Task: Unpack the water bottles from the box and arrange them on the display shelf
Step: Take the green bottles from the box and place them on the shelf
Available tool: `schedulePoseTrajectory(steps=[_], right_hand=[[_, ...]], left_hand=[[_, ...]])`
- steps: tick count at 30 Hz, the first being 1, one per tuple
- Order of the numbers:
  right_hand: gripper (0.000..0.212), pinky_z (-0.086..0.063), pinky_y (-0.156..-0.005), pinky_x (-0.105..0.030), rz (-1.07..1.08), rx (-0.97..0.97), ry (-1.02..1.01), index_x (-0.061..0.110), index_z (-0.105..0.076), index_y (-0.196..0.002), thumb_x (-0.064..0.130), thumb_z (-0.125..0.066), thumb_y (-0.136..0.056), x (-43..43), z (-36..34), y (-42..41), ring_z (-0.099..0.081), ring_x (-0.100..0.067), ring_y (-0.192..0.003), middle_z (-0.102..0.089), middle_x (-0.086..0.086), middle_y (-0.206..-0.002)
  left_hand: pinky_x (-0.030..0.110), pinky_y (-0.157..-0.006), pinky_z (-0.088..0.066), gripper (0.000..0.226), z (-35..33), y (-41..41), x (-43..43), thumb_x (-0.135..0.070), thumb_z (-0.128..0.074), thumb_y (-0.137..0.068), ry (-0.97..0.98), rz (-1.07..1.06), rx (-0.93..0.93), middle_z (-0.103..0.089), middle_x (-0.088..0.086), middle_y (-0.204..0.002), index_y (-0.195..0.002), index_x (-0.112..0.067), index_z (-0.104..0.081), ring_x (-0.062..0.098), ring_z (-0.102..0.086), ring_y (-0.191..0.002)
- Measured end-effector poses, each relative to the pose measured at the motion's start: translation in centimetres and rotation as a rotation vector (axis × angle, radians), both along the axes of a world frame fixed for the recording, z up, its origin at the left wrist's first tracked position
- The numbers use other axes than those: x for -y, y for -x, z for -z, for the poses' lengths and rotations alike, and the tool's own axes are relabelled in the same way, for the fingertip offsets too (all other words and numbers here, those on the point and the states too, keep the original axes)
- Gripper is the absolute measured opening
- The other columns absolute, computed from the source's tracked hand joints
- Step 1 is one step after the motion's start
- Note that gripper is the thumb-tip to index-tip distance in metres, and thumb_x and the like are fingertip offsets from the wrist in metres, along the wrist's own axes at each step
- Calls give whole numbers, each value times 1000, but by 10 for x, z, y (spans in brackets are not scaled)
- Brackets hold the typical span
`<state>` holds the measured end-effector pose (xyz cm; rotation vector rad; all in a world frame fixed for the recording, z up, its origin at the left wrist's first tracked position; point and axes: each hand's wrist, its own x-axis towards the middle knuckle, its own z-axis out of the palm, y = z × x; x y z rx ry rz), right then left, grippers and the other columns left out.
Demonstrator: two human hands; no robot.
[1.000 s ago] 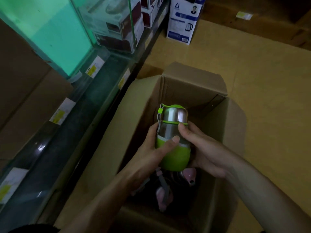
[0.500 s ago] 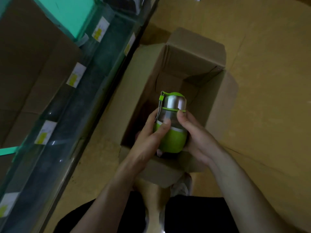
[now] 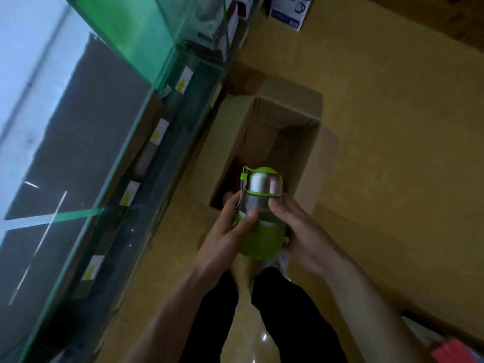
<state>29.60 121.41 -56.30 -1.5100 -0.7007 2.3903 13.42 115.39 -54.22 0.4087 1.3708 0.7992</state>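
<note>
A green and steel water bottle (image 3: 262, 205) with a green cap and a grey strap stands upright in the air above the near end of the open cardboard box (image 3: 288, 111) on the floor. My left hand (image 3: 225, 231) grips its left side with the thumb across the front. On the bottle's right side my right hand (image 3: 301, 231) grips it, fingers curled round the body. The glass display shelf (image 3: 146, 163) with yellow price tags runs along the left. What lies inside the box is dark and mostly hidden.
Boxed appliances (image 3: 222, 27) sit on the far shelf levels, and a white and blue kettle box (image 3: 288, 11) stands on the yellow floor beyond the carton. My dark trouser legs (image 3: 288, 323) are below the bottle. A red object (image 3: 455, 349) lies at the bottom right.
The bottle has come up out of the box in both hands, and my view has risen and pulled back, so the box looks smaller and more of the shelf shows.
</note>
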Motion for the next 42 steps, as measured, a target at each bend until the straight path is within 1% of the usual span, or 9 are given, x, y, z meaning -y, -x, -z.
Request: schedulePoseTrajectory(steps=[4, 7, 11, 20, 24, 27, 34, 37, 42], right_hand=[[63, -50, -101, -68, -13, 18, -88, 46, -58, -137, 68, -72, -80, -13, -83, 5, -64, -28, -127, -63, 2, -142], [52, -57, -98, -52, 14, -6, -163, 40, -58, -140, 55, -64, -90, -21, -150, 12, -68, -22, -121, -68, 2, -136], [47, -61, -83, -35, 25, 6, -278, 36, -59, -138, 47, -58, -92, -25, -229, 16, -71, -15, -115, -72, 4, -129], [41, -56, -99, -57, 29, 47, -452, 43, -57, -137, 50, -58, -97, -10, -360, 24, -67, -12, -121, -69, 14, -132], [47, -55, -102, -54, 30, 46, -505, 48, -57, -135, 56, -62, -89, -5, -401, 28, -67, -10, -120, -69, 16, -130], [48, -54, -103, -55, 17, 39, -583, 48, -56, -136, 58, -61, -89, -1, -433, 33, -68, -11, -119, -68, 17, -131], [53, -58, -98, -48, 20, -47, -740, 46, -50, -145, 54, -61, -93, 10, -495, 56, -66, -12, -123, -64, 14, -140], [54, -54, -103, -54, 26, -85, -773, 46, -48, -147, 55, -64, -96, 12, -511, 64, -62, -15, -130, -59, 11, -147], [82, -52, -106, -56, 21, -140, -838, 51, -43, -149, 74, -74, -76, 12, -539, 82, -56, -19, -137, -52, 8, -153]], left_hand=[[42, -106, -51, 51, -81, 7, -11, -40, -61, -99, -63, 23, 4, -67, -10, -132, -147, -36, -44, 12, -65, -121], [37, -100, -55, 53, -141, 14, -20, -40, -59, -97, -119, 41, -7, -68, -12, -128, -148, -37, -43, 11, -67, -117], [45, -101, -55, 52, -210, 19, -28, -44, -60, -95, -193, 47, -33, -68, -11, -128, -144, -43, -45, 14, -67, -117], [42, -97, -57, 48, -336, 17, -16, -53, -56, -97, -378, 29, -79, -65, -12, -133, -143, -44, -45, 12, -65, -120], [25, -81, -59, 41, -380, 19, -11, -38, -59, -96, -446, 25, -108, -69, -19, -119, -134, -48, -48, 6, -69, -108], [20, -80, -57, 41, -413, 27, -5, -37, -59, -96, -519, 19, -149, -69, -20, -119, -132, -51, -48, 3, -69, -107], [39, -99, -54, 48, -472, 50, 11, -42, -63, -95, -686, 13, -226, -64, -24, -131, -138, -55, -47, 3, -63, -120], [32, -97, -55, 44, -492, 58, 15, -39, -65, -91, -758, -24, -272, -65, -29, -126, -128, -59, -51, -2, -63, -118], [44, -96, -56, 55, -525, 73, 23, -34, -67, -93, -820, -31, -309, -66, -11, -134, -143, -42, -48, 14, -64, -122]])
